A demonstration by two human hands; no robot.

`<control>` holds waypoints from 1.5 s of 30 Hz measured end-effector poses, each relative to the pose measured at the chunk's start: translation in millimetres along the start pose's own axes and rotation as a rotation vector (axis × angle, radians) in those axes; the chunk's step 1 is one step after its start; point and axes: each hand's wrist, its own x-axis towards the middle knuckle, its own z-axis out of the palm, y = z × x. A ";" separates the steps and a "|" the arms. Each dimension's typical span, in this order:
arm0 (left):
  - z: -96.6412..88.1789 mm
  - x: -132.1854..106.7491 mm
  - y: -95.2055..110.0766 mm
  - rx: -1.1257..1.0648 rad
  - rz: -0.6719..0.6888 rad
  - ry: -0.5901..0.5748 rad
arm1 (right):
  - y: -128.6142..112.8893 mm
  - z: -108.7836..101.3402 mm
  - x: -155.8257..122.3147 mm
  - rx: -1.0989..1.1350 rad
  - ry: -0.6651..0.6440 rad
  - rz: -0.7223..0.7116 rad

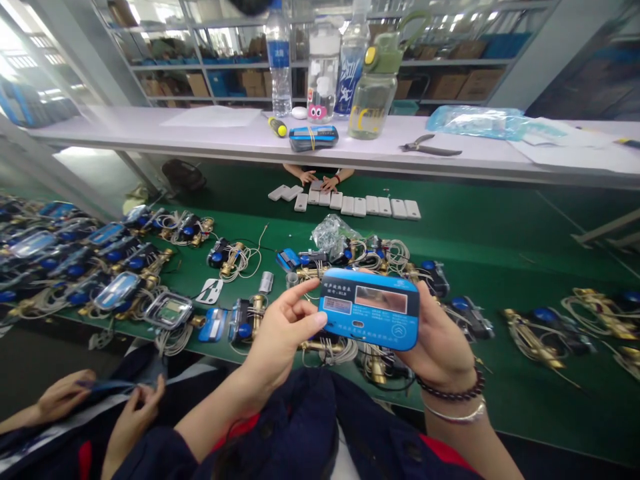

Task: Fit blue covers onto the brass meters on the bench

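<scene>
A blue meter faceplate (373,310) with a dark band, a clear display window and white printing is held up above the bench, its printed side towards me. My right hand (445,333) grips it from the right, with the palm and fingers partly hidden behind it. At its left edge, the thumb and fingers of my left hand (280,330) pinch the corner. Under and around the plate lie heat meters with brass fittings (373,367) and coiled grey cables. A small metal cylinder (267,283) and another blue faceplate (213,325) lie left of my left hand.
Many meters (117,291) crowd the green bench (465,247) at left. A co-worker's hands (137,407) work at lower left; another person's hands (325,181) touch white cases (373,205) across the bench. Bottles (373,100) and pliers (430,146) stand or lie on the raised shelf (220,137).
</scene>
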 end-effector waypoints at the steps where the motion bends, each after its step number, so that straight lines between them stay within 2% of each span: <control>1: -0.6 0.2 -0.4 -0.007 0.000 -0.005 | 0.7 -0.2 0.2 0.017 -0.001 0.008; 9: -3.2 0.8 -2.7 -0.040 0.001 -0.026 | 2.2 0.8 0.8 -0.008 0.005 0.016; 17: -6.5 1.1 -3.6 -0.043 0.000 -0.031 | 2.1 2.4 0.5 0.000 -0.045 0.011; 26: -5.6 0.4 -3.1 -0.023 -0.001 -0.010 | 2.1 3.5 -0.7 -0.034 -0.006 0.033; 34: -7.7 3.6 -5.7 0.063 -0.005 0.043 | 0.4 4.6 -0.9 -0.169 0.024 0.086; 41: -5.2 4.0 -2.0 0.147 -0.020 0.070 | 4.2 0.0 -1.4 -0.064 0.036 0.107; 45: -5.7 2.6 -2.2 0.185 -0.018 0.078 | 3.8 1.3 0.0 -0.092 0.052 0.076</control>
